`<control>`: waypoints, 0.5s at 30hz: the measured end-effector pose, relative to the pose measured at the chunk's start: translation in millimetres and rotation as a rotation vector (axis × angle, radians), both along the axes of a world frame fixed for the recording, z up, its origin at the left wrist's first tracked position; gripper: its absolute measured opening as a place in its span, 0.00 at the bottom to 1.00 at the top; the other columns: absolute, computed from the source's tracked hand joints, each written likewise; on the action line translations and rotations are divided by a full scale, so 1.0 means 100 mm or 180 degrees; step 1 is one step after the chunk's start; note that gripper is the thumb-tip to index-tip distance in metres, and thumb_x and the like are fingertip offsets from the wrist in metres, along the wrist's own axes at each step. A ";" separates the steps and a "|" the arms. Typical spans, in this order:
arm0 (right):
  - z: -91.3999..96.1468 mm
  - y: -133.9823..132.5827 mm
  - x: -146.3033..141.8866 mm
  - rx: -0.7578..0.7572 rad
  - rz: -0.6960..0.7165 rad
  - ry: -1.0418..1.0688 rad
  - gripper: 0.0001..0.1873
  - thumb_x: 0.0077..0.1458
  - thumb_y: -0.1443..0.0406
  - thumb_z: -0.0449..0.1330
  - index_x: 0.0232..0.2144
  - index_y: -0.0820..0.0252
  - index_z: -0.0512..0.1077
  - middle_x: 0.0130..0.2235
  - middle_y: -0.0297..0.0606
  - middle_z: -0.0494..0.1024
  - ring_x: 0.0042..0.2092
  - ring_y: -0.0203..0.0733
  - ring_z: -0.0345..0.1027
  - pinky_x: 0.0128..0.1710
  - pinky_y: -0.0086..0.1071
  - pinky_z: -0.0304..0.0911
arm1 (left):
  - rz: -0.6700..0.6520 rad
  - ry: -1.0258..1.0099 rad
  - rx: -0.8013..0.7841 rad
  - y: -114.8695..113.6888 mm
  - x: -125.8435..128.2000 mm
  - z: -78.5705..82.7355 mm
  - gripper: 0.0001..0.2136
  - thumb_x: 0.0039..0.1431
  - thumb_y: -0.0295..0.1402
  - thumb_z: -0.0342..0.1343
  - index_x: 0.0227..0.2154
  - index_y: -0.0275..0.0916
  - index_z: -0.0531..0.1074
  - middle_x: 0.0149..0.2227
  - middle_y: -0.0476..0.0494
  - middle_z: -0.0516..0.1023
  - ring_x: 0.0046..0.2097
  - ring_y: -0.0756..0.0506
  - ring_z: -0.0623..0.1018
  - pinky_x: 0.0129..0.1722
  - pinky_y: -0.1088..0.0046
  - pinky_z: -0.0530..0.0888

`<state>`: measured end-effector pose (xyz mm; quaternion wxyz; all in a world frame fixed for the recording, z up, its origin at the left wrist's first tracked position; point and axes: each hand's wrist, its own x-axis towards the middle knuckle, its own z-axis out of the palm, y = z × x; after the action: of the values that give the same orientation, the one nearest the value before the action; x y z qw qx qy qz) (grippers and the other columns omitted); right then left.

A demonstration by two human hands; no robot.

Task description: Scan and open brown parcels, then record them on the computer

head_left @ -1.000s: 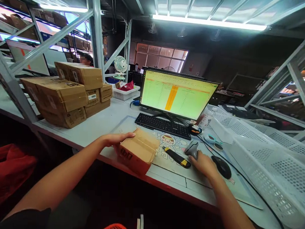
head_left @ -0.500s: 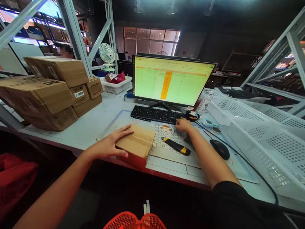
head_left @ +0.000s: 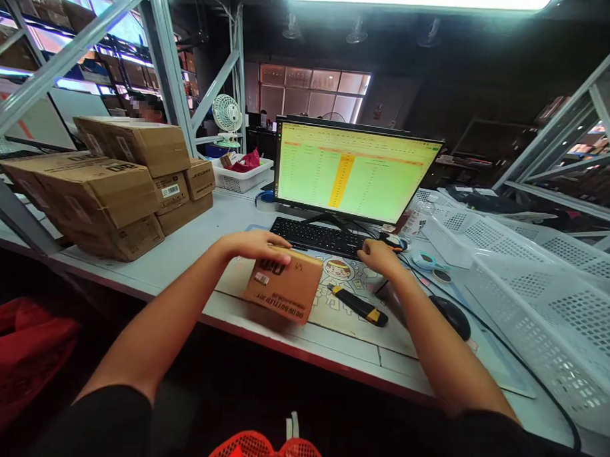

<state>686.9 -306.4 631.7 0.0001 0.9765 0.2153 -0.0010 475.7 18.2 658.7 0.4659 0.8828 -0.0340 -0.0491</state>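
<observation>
A small, flat, orange-brown cardboard box (head_left: 283,286) printed with dark lettering is lying on a cartoon-printed desk mat (head_left: 349,317), directly ahead of the wearer's body. Its long axis appears to run across the white desk (head_left: 178,264), dipping slightly toward the right. The box is nearer the left arm and is reached from the left.

The left hand (head_left: 257,246) is laid over the box's far edge from the left, with the fingers extended and slightly curved. Contact is made on the top face, but no clear grip is shown, as the thumb is hidden.

The right hand (head_left: 379,256) is held well apart from the left and does not touch the box. It is loosely curled just beside the right end of a black keyboard (head_left: 317,237), and whether anything is held in it cannot be told.

A yellow-and-black utility knife (head_left: 357,305) is lying on the mat, just right of the box. A black computer mouse (head_left: 450,317) is placed farther right, and stacked brown cardboard cartons (head_left: 131,176) are set well to the left.
</observation>
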 end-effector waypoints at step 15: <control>-0.65 -1.00 -0.90 -0.0059 -0.1080 -0.0053 0.34 0.65 0.53 0.50 0.63 0.71 0.68 0.53 0.64 0.82 0.52 0.64 0.79 0.48 0.49 0.71 | 0.1136 -0.0179 -0.2485 -0.18 0.68 -0.71 0.15 0.48 0.37 0.74 0.38 0.36 0.84 0.38 0.41 0.86 0.40 0.43 0.81 0.51 0.62 0.76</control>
<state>596.4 -405.9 567.2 0.0107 0.9988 0.0473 0.0051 543.7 0.5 588.0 0.7651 0.6334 0.0905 0.0730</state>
